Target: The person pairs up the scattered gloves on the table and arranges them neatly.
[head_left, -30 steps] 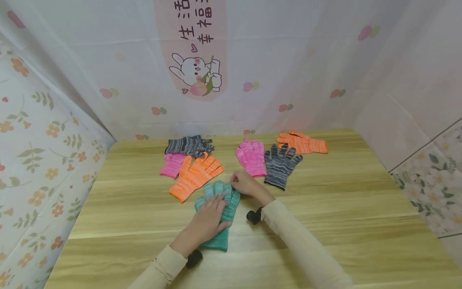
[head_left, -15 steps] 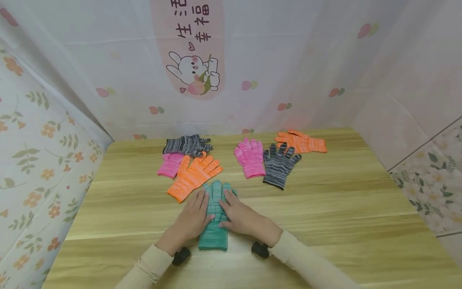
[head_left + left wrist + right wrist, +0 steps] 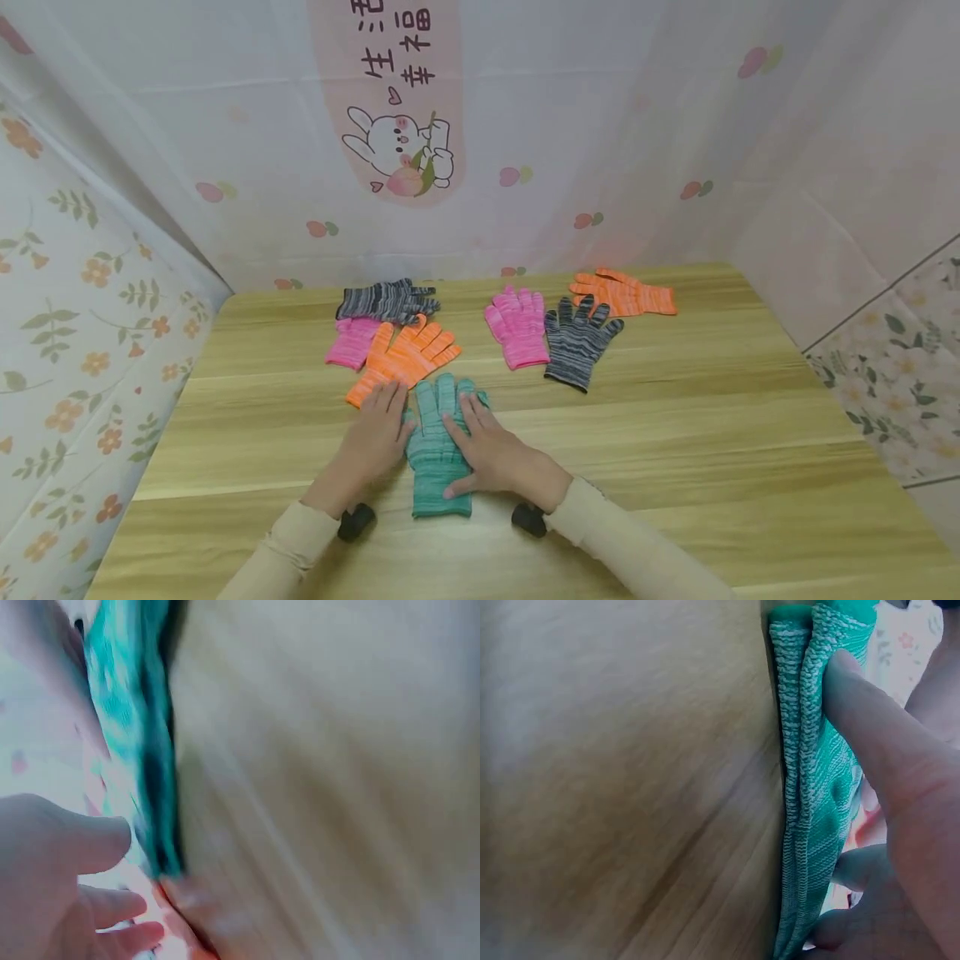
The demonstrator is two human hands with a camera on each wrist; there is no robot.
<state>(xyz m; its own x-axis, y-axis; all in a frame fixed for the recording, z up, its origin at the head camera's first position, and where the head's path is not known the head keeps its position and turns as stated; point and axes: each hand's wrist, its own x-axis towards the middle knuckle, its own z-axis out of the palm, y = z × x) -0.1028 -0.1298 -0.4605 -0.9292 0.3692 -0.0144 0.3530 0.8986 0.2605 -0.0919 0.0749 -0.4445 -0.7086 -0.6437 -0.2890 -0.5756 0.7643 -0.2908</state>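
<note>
A teal knit glove (image 3: 435,458) lies flat in front of me, fingers pointing away and cuff toward me. In the right wrist view, two knit layers (image 3: 802,727) show along its edge, one on top of the other. My right hand (image 3: 497,454) rests on the glove's right side with fingers spread and thumb near the cuff. At the glove's left edge is my left hand (image 3: 372,437), its fingers fairly straight; the fingertips overlap the cuff of an orange glove (image 3: 408,354). In the left wrist view, my left thumb (image 3: 97,844) is close to the teal edge.
Behind the orange glove lie a pink glove (image 3: 351,342) and a grey-black striped glove (image 3: 382,302), overlapping. Farther right are another pink glove (image 3: 519,329), a second striped glove (image 3: 581,343) and a second orange glove (image 3: 626,293). A printed curtain (image 3: 630,125) hangs behind the wooden table (image 3: 712,433).
My right hand has come down from the glove's fingertips onto its right side. My left hand has slid off the teal glove to its left edge.
</note>
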